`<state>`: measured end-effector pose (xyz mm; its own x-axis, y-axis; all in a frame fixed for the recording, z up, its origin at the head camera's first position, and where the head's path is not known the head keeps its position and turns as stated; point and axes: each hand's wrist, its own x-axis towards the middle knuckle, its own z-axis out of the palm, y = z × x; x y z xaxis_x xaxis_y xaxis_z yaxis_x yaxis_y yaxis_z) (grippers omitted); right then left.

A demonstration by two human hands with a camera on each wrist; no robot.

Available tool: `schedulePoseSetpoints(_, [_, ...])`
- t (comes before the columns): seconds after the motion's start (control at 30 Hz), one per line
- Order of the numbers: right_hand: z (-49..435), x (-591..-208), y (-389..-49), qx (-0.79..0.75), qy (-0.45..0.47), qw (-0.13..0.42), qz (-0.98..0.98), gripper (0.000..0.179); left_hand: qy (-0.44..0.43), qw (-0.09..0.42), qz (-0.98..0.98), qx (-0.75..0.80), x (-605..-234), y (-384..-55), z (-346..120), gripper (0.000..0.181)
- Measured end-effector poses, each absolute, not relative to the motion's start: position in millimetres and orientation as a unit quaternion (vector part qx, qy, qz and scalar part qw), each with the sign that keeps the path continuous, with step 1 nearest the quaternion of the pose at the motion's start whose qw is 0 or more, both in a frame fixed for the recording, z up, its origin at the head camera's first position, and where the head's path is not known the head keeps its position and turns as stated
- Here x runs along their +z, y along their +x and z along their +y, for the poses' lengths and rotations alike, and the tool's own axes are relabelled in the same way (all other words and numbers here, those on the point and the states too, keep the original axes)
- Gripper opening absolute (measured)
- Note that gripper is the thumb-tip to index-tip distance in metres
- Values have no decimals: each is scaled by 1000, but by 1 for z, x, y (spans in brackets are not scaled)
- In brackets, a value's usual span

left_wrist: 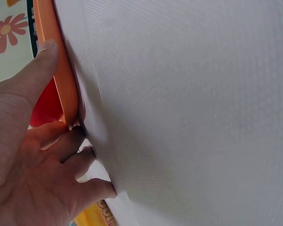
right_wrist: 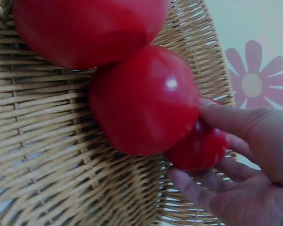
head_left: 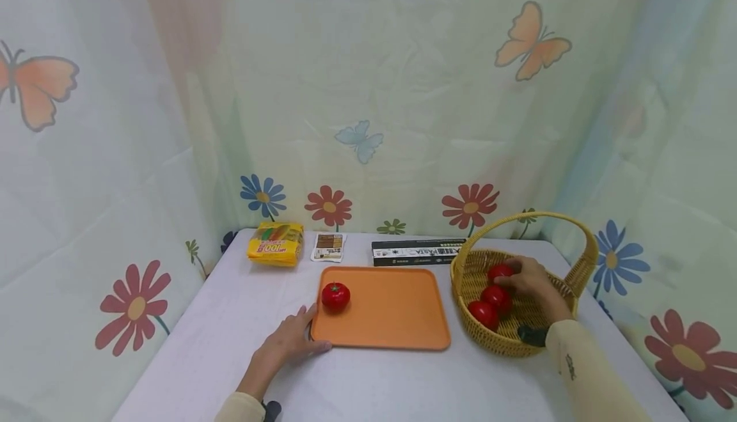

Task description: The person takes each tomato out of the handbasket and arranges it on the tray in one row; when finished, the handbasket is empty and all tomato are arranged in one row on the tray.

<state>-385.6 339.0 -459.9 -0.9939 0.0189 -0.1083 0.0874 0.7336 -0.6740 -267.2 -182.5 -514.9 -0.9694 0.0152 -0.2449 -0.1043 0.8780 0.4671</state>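
Note:
My left hand holds the near left corner of an orange tray, its thumb along the front edge and fingers at the left side. On the tray's left part sits a red tomato with a green stem. Inside a wicker basket to the right, my right hand grips the rearmost tomato. Fingers and thumb lie round it, and the middle tomato partly hides it in the right wrist view. Nearest me in the basket is another tomato.
Behind the tray lie a yellow package, a small printed packet and a long black-and-white pasta box. The basket's tall handle arches over my right hand. A flowered curtain surrounds the white table.

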Motion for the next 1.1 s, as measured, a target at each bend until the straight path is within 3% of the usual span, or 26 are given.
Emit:
schedulePoseSetpoints(0.33, [336, -438, -372, -368, 43, 8, 929, 81, -14, 118, 962, 247, -519, -268, -183, 96])
schedulePoseSetpoints(0.9, [329, -405, -330, -334, -70, 27, 940, 73, -10, 118, 963, 244, -515, -268, -183, 97])
schedulePoseSetpoints(1.1, [313, -397, -321, -298, -130, 58, 944, 66, -14, 118, 962, 245, -514, -268, -185, 96])
